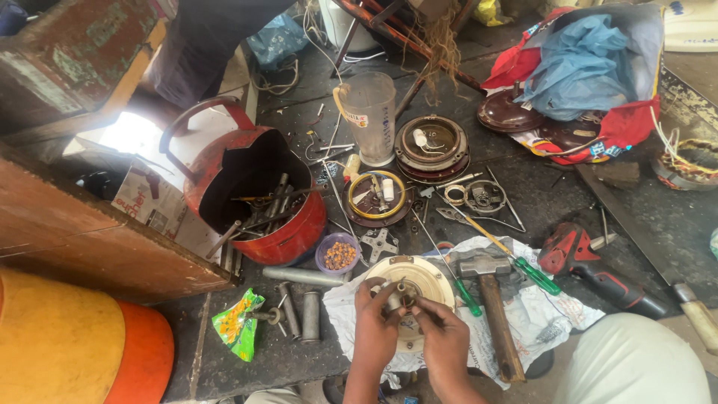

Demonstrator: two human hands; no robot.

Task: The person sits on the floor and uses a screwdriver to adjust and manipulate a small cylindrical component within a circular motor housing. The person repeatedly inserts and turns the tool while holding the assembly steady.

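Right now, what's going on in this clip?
A person sits on the ground over a cream round disc-shaped part that lies on white paper. Both hands work at a small metal piece at its centre: the left hand grips it from the left side, the right hand pinches at it from the right. A hammer and green-handled screwdrivers lie just to the right, a red bucket of tools to the left.

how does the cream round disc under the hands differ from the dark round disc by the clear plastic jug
The cream round disc lies on crumpled white paper, with the left hand and right hand working at its centre. The dark round disc lies untouched on the bare floor beside the clear plastic jug, and has a rusty brown rim. Both lie flat.
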